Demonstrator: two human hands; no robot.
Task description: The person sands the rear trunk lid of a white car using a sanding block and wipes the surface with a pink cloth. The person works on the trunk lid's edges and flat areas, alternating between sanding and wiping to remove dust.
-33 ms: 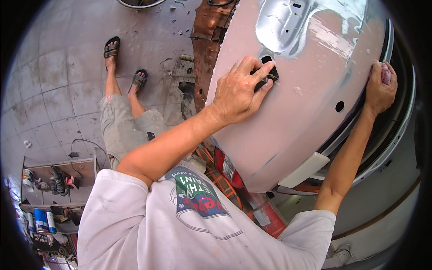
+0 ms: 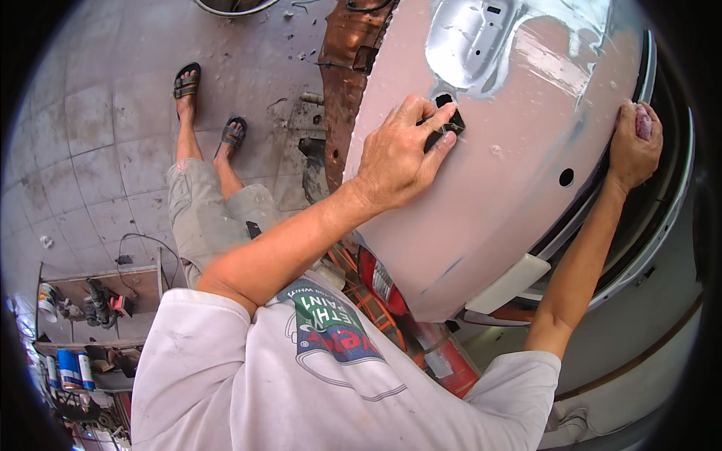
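A pinkish car body panel (image 2: 481,210) stands in front of me, with wet-looking patches and small drops on its surface. My left hand (image 2: 402,154) is closed on a small black pad that looks like folded sandpaper (image 2: 453,124), pressed against the panel below a bare silvery recess (image 2: 470,45). The fingers hide part of the pad. At the panel's right edge, beside the dark window opening, my right hand (image 2: 635,146) is wrapped round a wet pink cloth or sponge (image 2: 644,122). Its exact kind is unclear.
A round hole (image 2: 566,177) pierces the panel. A white block (image 2: 509,284) sits by its lower edge, and a red tail light (image 2: 376,282) is near my shirt. Brown masking paper (image 2: 350,52) hangs at left. Another part is a shelf with cans (image 2: 69,368).
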